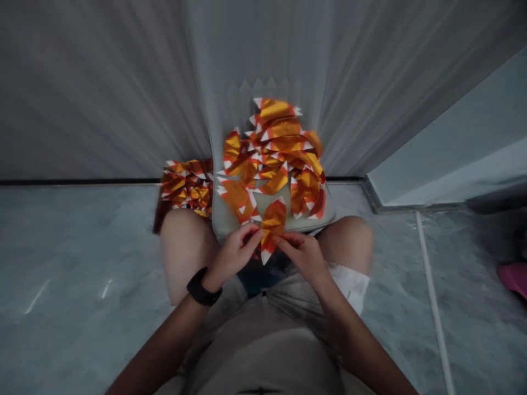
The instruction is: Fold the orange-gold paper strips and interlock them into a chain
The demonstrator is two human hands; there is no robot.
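Observation:
A folded gold foil paper (273, 219) with orange edges and white pointed ends is held upright between my hands, over the near edge of a pale chair seat (224, 226). My left hand (239, 248) pinches its left side with thumb and fingertips, and a black band circles that wrist. On the paper's right side, my right hand (302, 251) closes thumb and fingers the same way. Just beyond lies a heap of similar folded papers (284, 129), overlapping across the seat. One loose folded paper (237, 198) rests close to my left hand.
Left of the seat, a dark red container (158, 216) is filled with more folded papers (189, 184). My knees flank the seat. Behind it stands a grey ribbed wall (102, 99). Marbled floor (82, 258) surrounds me, with a pink object (513, 278) at far right.

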